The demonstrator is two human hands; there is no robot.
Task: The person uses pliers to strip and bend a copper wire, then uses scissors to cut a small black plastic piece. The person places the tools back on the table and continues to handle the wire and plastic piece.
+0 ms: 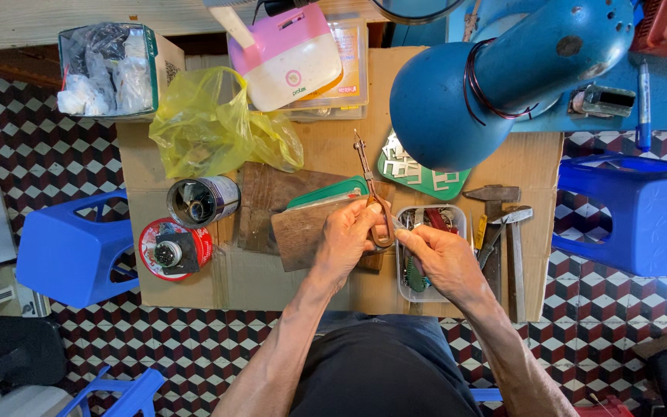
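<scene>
My left hand (347, 235) grips the looped handles of a pair of rusty brown scissors (367, 177), whose blades point away from me over the cardboard-covered table (256, 282). My right hand (439, 257) pinches something small right beside the scissor handles; what it holds is too small to tell. Both hands hover over a worn wooden block (296, 232) and a clear plastic tray of small tools (448, 219).
A blue lamp head (457, 100) hangs over the table's far right. A yellow plastic bag (214, 127), two round tins (202, 201) (173, 249), hammers (503, 232), a green cutting mat (418, 174) and plastic boxes (333, 69) crowd the table. Blue stools (71, 251) (634, 212) stand either side.
</scene>
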